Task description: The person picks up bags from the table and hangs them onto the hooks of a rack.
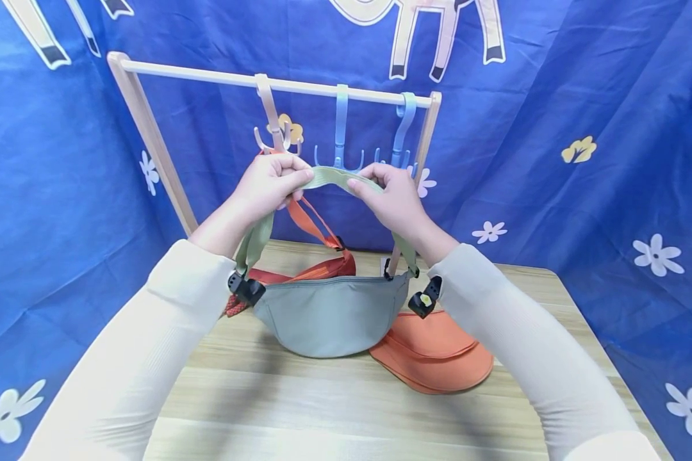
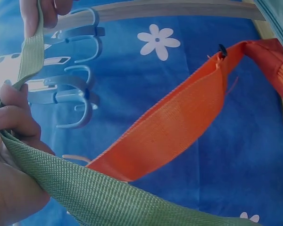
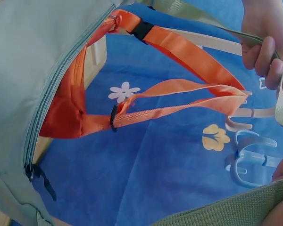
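A grey-green waist bag (image 1: 334, 320) hangs from its pale green strap (image 1: 331, 176), upright above the table. My left hand (image 1: 271, 186) pinches the strap on one side, and my right hand (image 1: 395, 198) grips it a short way along; the stretch between them arches slightly. Both hands are just in front of two blue hooks (image 1: 340, 128) (image 1: 403, 128) and a pinkish hook (image 1: 272, 115). Behind the bag, an orange strap (image 2: 165, 127) runs up to the pinkish hook from a red-orange bag (image 1: 334, 266), which the grey-green one partly covers.
The hooks hang on the white bar (image 1: 207, 73) of a wooden rack. On the wooden table (image 1: 300, 410), a rounded orange fabric item (image 1: 438, 358) lies at the right, partly under the bag's edge. Blue patterned cloth (image 1: 553, 192) encloses the back and sides.
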The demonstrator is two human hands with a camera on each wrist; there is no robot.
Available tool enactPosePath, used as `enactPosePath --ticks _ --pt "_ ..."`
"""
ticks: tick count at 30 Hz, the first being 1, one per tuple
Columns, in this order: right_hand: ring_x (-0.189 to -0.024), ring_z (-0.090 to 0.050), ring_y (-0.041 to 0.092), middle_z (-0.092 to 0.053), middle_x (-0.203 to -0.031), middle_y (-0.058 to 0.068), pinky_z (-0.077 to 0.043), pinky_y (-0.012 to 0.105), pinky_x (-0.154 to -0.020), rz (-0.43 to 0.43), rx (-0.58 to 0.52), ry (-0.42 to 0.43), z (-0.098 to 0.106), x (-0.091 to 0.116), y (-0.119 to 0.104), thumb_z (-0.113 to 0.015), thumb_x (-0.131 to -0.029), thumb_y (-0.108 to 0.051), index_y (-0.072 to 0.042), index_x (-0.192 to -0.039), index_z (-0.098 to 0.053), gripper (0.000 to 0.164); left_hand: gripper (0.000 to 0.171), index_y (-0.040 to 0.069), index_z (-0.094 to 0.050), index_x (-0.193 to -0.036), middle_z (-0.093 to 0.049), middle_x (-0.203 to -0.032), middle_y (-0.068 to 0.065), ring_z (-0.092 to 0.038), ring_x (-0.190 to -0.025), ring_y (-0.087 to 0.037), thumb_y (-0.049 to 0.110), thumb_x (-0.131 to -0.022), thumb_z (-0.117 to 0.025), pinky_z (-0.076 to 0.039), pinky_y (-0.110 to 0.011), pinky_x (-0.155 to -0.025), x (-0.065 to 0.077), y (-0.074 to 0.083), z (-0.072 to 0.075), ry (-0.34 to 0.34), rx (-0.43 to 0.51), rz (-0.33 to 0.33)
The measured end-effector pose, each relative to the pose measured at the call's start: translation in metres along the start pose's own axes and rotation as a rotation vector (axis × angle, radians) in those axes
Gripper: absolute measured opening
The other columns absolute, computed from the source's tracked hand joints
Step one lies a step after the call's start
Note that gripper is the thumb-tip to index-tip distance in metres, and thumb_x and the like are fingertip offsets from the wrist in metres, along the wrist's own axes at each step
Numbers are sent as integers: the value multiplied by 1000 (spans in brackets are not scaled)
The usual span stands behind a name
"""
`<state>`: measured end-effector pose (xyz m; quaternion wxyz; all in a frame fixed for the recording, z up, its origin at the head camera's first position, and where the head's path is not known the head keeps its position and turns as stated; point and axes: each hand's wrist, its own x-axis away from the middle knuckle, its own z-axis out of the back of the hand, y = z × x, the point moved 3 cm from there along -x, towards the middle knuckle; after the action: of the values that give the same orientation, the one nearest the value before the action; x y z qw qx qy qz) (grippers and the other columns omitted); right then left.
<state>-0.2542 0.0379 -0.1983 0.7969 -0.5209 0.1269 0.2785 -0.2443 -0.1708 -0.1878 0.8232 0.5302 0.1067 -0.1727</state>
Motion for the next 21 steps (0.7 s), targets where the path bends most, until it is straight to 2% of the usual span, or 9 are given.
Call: enactPosePath --ticks 12,21 --pt "-62 -43 14 -58 -71 3 -32 25 -52 20 -15 204 -3 -17 -8 -68 -89 -20 -5 -90 -69 15 16 1 -63 -91 -54 -60 -2 -40 -40 -9 17 -95 -60 -34 -19 -40 -15 11 1 106 93 -25" --pt "-59 -45 16 -55 -71 3 -35 25 -51 23 46 281 -11 -21 -4 -65 -92 -25 -7 -95 -68 19 17 0 -62 -92 -55 -58 1 -40 -40 -7 17 -95 -60 -36 -18 -41 -26 7 -6 184 147 17"
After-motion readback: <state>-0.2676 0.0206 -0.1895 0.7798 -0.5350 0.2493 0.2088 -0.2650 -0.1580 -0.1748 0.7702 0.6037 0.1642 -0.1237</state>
